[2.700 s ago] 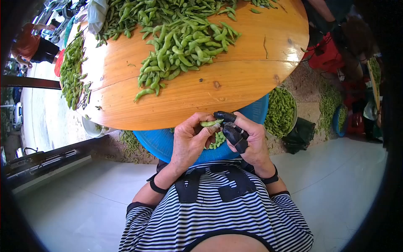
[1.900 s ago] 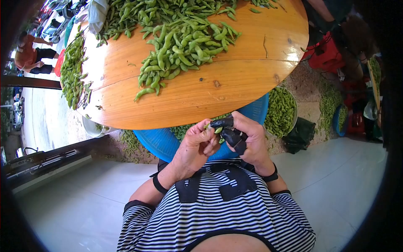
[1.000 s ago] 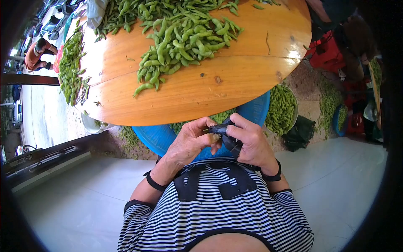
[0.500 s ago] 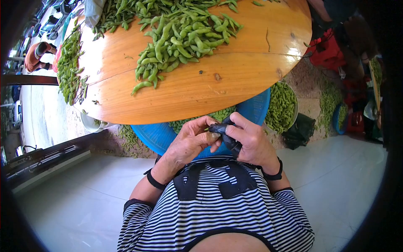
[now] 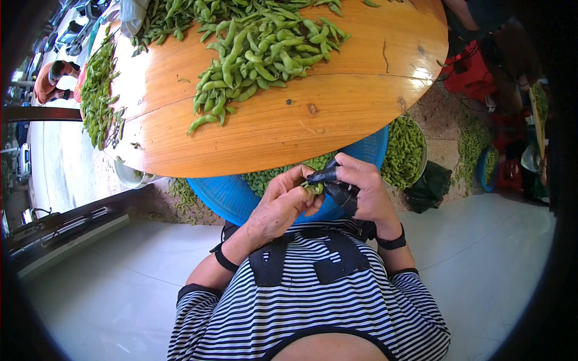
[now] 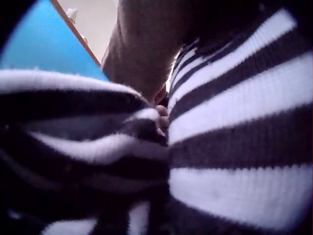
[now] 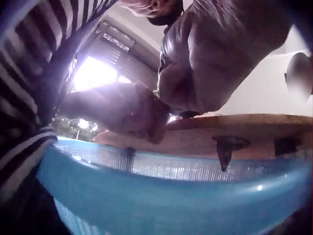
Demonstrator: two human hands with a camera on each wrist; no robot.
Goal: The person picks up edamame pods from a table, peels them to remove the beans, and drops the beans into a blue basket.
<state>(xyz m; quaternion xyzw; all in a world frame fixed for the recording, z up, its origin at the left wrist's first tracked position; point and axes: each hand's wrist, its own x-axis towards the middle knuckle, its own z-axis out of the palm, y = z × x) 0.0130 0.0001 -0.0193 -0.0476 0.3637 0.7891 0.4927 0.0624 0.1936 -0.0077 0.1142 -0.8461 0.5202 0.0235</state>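
In the head view my left hand (image 5: 280, 204) pinches a small green soybean pod (image 5: 314, 188) between thumb and fingers. Black tape wraps fingers of my right hand (image 5: 364, 186), which are curled against the pod's far side and partly cover it. Both hands meet over a blue mesh basket (image 5: 220, 195) that holds shelled green beans (image 5: 316, 163). On the wooden table (image 5: 253, 147) lies a heap of unshelled pods (image 5: 259, 63). The left wrist view is mostly striped shirt; in the right wrist view both hands appear above the basket's rim, the pod hidden.
The table's edge overhangs the basket. A bowl full of pods (image 5: 404, 153) stands on the floor to the right, beside a dark green bag (image 5: 430, 189). More pods (image 5: 99, 90) lie along the table's left side. A person in orange (image 5: 51, 81) bends down outside.
The longer pod between my hands at first is gone from view; a short green pod now shows at the fingertips. My right hand has shifted slightly up and right. The person outside has bent down.
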